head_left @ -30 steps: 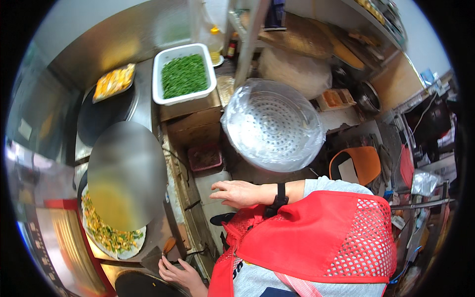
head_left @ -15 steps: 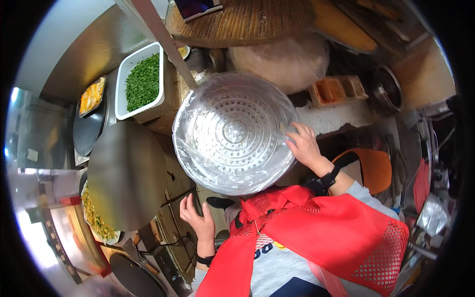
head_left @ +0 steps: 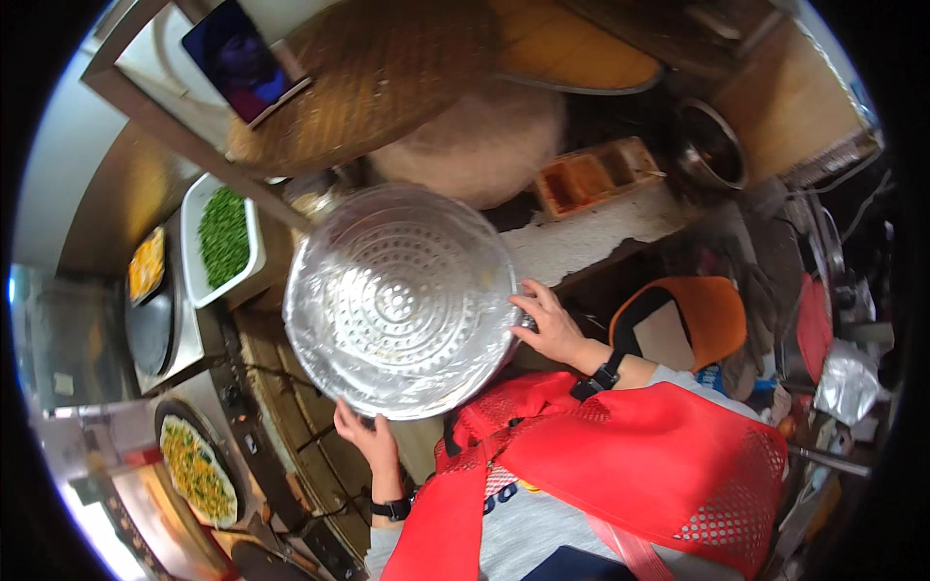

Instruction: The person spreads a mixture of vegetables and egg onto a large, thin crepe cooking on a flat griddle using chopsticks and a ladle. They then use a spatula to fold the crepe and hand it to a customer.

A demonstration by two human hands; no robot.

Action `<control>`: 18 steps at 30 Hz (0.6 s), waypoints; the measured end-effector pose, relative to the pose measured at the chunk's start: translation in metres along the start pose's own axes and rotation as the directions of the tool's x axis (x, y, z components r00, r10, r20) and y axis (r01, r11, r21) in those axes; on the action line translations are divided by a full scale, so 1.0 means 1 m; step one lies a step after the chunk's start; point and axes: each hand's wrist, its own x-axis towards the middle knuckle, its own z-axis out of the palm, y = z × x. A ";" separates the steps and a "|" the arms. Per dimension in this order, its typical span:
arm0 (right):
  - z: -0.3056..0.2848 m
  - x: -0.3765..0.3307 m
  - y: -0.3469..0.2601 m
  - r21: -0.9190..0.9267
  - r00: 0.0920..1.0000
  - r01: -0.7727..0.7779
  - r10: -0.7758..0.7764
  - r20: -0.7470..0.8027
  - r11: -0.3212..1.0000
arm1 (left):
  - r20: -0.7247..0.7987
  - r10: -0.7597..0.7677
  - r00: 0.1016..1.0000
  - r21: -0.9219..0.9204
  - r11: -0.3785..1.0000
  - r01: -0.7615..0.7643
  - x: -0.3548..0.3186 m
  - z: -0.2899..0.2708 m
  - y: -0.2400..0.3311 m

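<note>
Between my hands is a wide round metal steamer tray (head_left: 392,308) with rings of small holes, and clear plastic film covers it or lies around it. My right hand (head_left: 552,327) grips its right rim, fingers over the edge. At the near left rim, my left hand (head_left: 368,441) holds the edge, thumb and fingers curled against it; part of that contact is hidden under the rim. Behind the tray a whitish, plastic-wrapped round bundle (head_left: 475,145) rests under a round slatted wooden board (head_left: 387,73).
To the left stand a white tub (head_left: 199,281) of chopped greens (head_left: 223,232) and a griddle bearing a topped flatbread (head_left: 199,470). A sectioned seasoning box (head_left: 596,179), a metal pot (head_left: 709,145) and an orange chair (head_left: 712,315) are at right. A lit screen (head_left: 237,58) leans far left.
The tray has moved left and slightly nearer in view. My left hand has risen to its rim; my right hand stays on it. A blurred oval patch at left is gone, uncovering the flatbread.
</note>
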 end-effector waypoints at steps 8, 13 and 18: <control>0.000 0.019 0.069 0.801 0.812 -0.410 0.574 0.103 0.436 | 0.357 -0.490 0.796 -0.596 0.536 0.597 -0.019 0.012 -0.026; -0.059 0.058 0.158 1.000 0.534 -0.022 0.845 0.011 0.001 | 0.587 -0.372 0.719 -0.564 0.449 0.693 -0.035 0.016 -0.039; -0.123 0.091 0.238 0.986 0.384 0.150 0.923 0.016 -0.080 | 0.579 -0.376 0.723 -0.590 0.419 0.690 -0.042 0.039 -0.037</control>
